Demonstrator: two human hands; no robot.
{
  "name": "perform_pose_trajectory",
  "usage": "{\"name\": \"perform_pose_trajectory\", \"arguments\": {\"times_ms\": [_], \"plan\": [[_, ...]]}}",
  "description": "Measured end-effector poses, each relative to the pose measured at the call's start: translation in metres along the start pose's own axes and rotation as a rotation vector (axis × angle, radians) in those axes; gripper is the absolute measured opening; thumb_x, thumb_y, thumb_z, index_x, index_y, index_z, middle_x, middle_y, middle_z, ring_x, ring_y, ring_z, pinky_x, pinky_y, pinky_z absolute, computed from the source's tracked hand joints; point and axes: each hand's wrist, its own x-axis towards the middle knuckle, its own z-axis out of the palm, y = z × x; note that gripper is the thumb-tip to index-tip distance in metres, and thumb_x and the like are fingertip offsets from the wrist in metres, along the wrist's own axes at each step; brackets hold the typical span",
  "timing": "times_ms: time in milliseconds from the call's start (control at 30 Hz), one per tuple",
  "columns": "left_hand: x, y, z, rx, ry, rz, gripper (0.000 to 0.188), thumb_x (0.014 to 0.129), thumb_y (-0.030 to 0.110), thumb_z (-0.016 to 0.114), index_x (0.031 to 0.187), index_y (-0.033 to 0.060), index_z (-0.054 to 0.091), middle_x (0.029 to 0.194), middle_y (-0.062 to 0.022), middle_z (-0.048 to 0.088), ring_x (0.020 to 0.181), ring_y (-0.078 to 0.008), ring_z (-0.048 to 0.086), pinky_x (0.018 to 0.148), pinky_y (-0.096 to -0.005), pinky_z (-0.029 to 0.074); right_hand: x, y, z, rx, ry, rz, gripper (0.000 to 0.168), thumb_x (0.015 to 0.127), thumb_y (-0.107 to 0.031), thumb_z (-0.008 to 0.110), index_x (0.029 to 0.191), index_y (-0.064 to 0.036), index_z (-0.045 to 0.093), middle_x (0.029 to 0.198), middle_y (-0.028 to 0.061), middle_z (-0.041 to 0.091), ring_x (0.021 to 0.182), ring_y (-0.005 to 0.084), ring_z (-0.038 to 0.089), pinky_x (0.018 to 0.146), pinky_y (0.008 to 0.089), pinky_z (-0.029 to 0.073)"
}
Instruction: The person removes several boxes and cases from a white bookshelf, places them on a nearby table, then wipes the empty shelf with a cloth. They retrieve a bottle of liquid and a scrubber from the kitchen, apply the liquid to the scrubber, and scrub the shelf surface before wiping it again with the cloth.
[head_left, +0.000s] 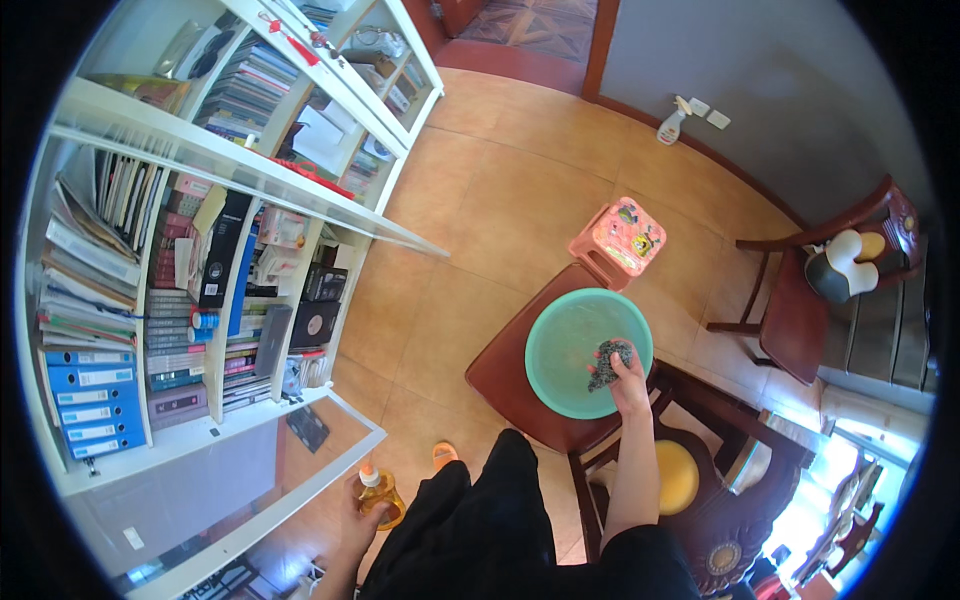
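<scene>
A dark grey, fuzzy cloth (600, 375) is bunched up in my right hand (628, 381), which is over the right side of a mint-green plastic basin (559, 405). Under the basin is the brown seat (499, 367) of a wooden chair. The basin seems to hold some water, though its depth cannot be told. Low on the left, beside my knee, my left hand (360, 517) grips a clear bottle (386, 501) of amber liquid with a white and orange cap.
A white bookcase (217, 360) with its glass doors (360, 217) swung out stands at the left. A pink stool (626, 232) touches the chair's far side. Another wooden chair (795, 315) is at the right. A spray bottle (673, 124) stands by the grey wall.
</scene>
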Motion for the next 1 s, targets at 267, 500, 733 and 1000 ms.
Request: {"name": "perform_pose_trajectory", "arguments": {"times_ms": [267, 500, 733, 1000], "plan": [[0.006, 0.02, 0.002, 0.123, -0.005, 0.049, 0.062, 0.076, 0.0, 0.072, 0.13, 0.0029, 0.042, 0.121, -0.0139, 0.058, 0.115, -0.0257, 0.058, 0.099, -0.0387, 0.047, 0.049, 0.103, -0.059, -1.427, 0.134, -0.144, 0.045, 0.088, -0.011, 0.063, 0.128, -0.009, 0.043, 0.112, 0.0141, 0.057, 0.099, 0.0298, 0.062, 0.076, 0.0482, 0.057], [-0.001, 0.002, -0.003, 0.198, 0.054, 0.089, 0.066, 0.079, 0.02, 0.079, 0.133, 0.0047, 0.045, 0.121, -0.015, 0.059, 0.115, -0.0255, 0.057, 0.099, -0.0376, 0.045, 0.028, 0.027, -0.037, -0.221, 0.139, 0.034, 0.051, 0.089, -0.015, 0.066, 0.133, -0.011, 0.041, 0.117, 0.0128, 0.053, 0.096, 0.029, 0.059, 0.072, 0.0443, 0.058], [-0.017, 0.006, -0.052, 0.009, 0.129, 0.144, 0.064, 0.085, 0.034, 0.074, 0.135, 0.0052, 0.044, 0.122, -0.0148, 0.059, 0.117, -0.0254, 0.057, 0.1, -0.0359, 0.044, -0.036, 0.021, -0.052, 0.044, 0.229, -0.149, 0.041, 0.092, -0.024, 0.064, 0.127, -0.006, 0.052, 0.111, 0.0127, 0.06, 0.098, 0.032, 0.058, 0.093, 0.052, 0.048], [-0.027, 0.021, -0.142, -0.2, 0.314, 0.022, 0.068, 0.083, 0.027, 0.077, 0.135, 0.001, 0.042, 0.125, -0.0145, 0.057, 0.118, -0.0227, 0.056, 0.099, -0.0363, 0.044, -0.07, -0.074, 0.257, -0.008, -0.588, -0.193, 0.055, 0.089, -0.028, 0.068, 0.136, -0.009, 0.046, 0.131, 0.0079, 0.054, 0.117, 0.0252, 0.05, 0.101, 0.0469, 0.04]]}}
